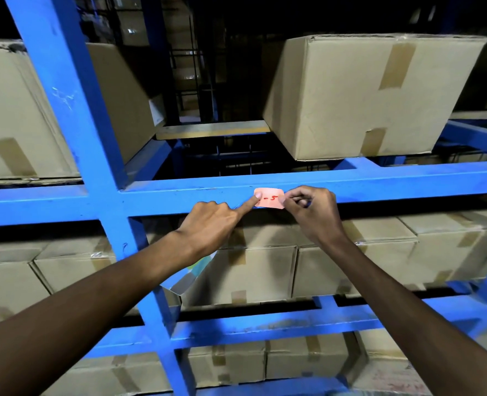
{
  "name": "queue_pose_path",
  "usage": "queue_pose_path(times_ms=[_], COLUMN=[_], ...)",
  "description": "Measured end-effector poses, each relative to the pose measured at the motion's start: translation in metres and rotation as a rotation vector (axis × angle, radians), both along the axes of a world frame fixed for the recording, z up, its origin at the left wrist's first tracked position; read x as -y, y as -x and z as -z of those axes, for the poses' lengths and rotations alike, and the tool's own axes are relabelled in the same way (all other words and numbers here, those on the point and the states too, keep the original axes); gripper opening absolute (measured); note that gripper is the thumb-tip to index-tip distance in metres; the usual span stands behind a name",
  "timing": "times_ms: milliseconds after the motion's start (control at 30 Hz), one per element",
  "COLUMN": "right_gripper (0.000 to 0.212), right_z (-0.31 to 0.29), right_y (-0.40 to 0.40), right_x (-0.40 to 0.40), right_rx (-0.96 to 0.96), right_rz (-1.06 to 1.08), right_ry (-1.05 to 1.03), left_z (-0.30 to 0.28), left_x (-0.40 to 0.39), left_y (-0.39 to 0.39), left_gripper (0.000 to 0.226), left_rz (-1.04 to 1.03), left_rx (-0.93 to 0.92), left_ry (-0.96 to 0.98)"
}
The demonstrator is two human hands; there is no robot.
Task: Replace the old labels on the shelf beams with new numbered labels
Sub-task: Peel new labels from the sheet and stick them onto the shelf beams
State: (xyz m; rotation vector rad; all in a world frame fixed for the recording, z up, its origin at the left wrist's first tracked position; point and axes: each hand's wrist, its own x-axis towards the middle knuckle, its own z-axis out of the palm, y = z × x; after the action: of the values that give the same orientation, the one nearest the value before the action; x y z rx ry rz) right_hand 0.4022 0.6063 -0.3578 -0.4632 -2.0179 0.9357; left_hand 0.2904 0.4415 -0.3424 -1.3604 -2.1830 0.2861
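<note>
Pink label (268,198) on blue beam (379,184) face | our left hand (212,221) index presses its left edge, other fingers curled | our right hand (312,208) pinches right edge

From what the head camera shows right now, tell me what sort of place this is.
Most likely a warehouse or stockroom. Blue steel racking runs in tiers, taped cardboard cartons fill the shelves, and the left hand and right hand are at a pink handwritten label on a beam.
</note>
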Motion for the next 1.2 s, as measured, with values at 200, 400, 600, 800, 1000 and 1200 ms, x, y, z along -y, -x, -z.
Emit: queue_pose_path(times_ms=[200,400,600,800,1000,1200], right_gripper=[0.014,0.018,0.027,0.039,0.057,0.067], right_z=[0.003,0.006,0.002,-0.013,-0.031,-0.029], right_y=[0.003,0.005,0.002,-0.005,0.007,0.011], right_x=[-0.001,-0.002,-0.009,-0.024,-0.049,-0.051], right_rx=[-0.012,-0.019,0.028,0.064,0.335,0.395], right_rz=[0.039,0.101,0.188,0.16,0.029,0.058], right_ry=[-0.056,-0.121,-0.112,-0.54,-0.569,-0.685], left_z=[0.002,0.004,0.004,0.003,0.005,0.005], left_x=[0.0,0.001,0.002,0.007,0.004,0.007], left_y=[0.0,0.003,0.005,0.012,0.011,0.014], left_gripper=[0.086,0.09,0.092,0.093,0.095,0.102], left_rz=[-0.013,0.005,-0.014,0.067,0.062,-0.051], left_rx=[0.007,0.027,0.012,0.049,-0.074,-0.28], left_ry=[-0.011,-0.016,-0.019,-0.045,0.043,0.164])
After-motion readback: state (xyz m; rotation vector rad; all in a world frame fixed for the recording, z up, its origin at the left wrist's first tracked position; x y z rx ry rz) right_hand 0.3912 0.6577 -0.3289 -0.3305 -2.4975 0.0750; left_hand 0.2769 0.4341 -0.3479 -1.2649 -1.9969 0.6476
